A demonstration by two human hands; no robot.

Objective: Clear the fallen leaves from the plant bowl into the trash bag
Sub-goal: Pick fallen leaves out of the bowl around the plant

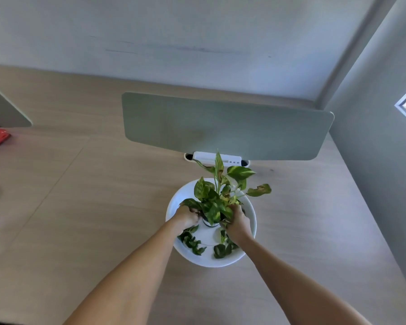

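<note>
Pale wood desk point(80, 207); white bowl point(174, 202) holds a plant point(217, 198); left hand point(185, 218) and right hand point(238, 222) reach into its foliage, grips hidden; tugging could tip the plant; leaves point(192, 242) lie near.

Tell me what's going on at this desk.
A person has both hands in a white bowl on a wooden desk. The left hand and right hand are on either side of a small potted pothos plant standing in the bowl, at its base. Fallen green leaves lie loose on the bowl's near side. No trash bag is in view, so clearing looks barely started.
</note>
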